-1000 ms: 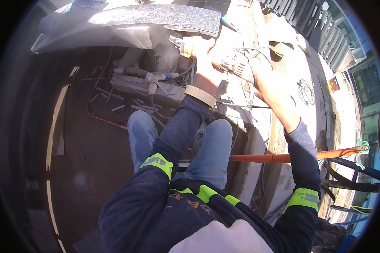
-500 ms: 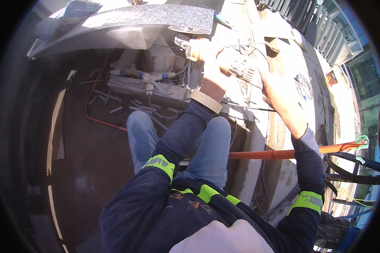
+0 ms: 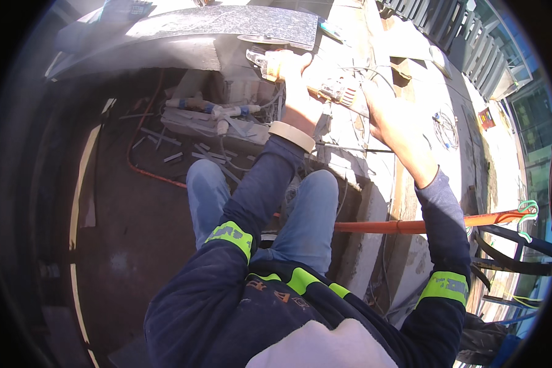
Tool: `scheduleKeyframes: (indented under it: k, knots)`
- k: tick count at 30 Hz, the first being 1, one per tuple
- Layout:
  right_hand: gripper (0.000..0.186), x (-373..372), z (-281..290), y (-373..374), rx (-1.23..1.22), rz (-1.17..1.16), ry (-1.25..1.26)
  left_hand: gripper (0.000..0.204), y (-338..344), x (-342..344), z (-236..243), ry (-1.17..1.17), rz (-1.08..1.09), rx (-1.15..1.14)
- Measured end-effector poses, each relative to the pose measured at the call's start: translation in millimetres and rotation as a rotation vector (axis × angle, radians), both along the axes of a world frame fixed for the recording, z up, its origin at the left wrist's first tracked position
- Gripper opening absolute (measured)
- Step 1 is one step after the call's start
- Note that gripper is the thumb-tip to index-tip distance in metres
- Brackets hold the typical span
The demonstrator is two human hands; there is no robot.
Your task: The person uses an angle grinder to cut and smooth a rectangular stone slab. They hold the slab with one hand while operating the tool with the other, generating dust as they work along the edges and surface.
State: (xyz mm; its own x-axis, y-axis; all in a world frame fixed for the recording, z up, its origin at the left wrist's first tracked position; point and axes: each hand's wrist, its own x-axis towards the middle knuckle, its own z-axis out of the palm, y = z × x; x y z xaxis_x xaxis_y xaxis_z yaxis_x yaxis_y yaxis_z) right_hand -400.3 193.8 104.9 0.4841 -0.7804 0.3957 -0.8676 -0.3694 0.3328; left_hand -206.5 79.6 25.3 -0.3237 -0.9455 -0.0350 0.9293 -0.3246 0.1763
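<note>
My left hand (image 3: 295,92) is closed on the front of an orange angle grinder (image 3: 334,89); a tan tape roll (image 3: 291,134) circles that wrist. My right hand (image 3: 386,119) is wrapped round the grinder's rear end. The grinder's disc (image 3: 276,42) is at the underside of the near edge of a speckled dark stone slab (image 3: 221,23), near its right end, with pale dust around it. Whether it touches cannot be told.
Pipe-like white-and-blue connectors (image 3: 230,112) and cables lie below the slab, with several thin strips (image 3: 173,156) on the floor. An orange bar (image 3: 405,226) crosses at right. A cable coil (image 3: 444,129), grey slats (image 3: 484,64) and a bag (image 3: 116,13) stand around.
In the last half second both hands and the grinder moved slightly up and left along the slab edge, after shifting right before. The dust at the left looks thicker.
</note>
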Motion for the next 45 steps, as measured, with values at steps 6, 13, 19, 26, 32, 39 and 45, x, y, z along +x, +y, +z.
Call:
scheduleKeyframes:
  k: [6, 13, 19, 26, 32, 39, 45]
  knots:
    - [0.063, 12.3, 11.1, 10.6, 0.033, -0.023, 0.017, 0.028, -2.8, 3.9, 1.7, 0.006, -0.002, 0.006]
    - [0.084, 8.0, 15.1, 24.0, 0.120, -0.214, 0.117, 0.013, 26.6, 3.8, 23.6, 0.102, -0.078, -0.014]
    - [0.080, 2.0, 8.9, 15.7, 0.094, -0.134, 0.069, 0.015, 9.6, -3.1, 7.4, 0.067, -0.019, 0.001]
    - [0.064, 24.8, 17.2, 10.0, 0.086, -0.117, 0.026, 0.026, -4.8, 4.6, -5.0, -0.006, 0.026, -0.041]
    - [0.064, 29.8, 18.4, 5.7, 0.038, -0.143, 0.081, 0.024, -4.7, 10.2, 2.7, -0.006, -0.007, 0.018]
    - [0.085, -4.2, 8.4, 19.5, 0.183, -0.204, 0.111, 0.013, 26.8, 4.8, 21.5, 0.095, -0.096, -0.042]
    - [0.067, 8.7, 14.0, 18.8, 0.075, -0.120, 0.071, 0.014, 16.2, 0.9, 13.5, 0.069, -0.036, -0.009]
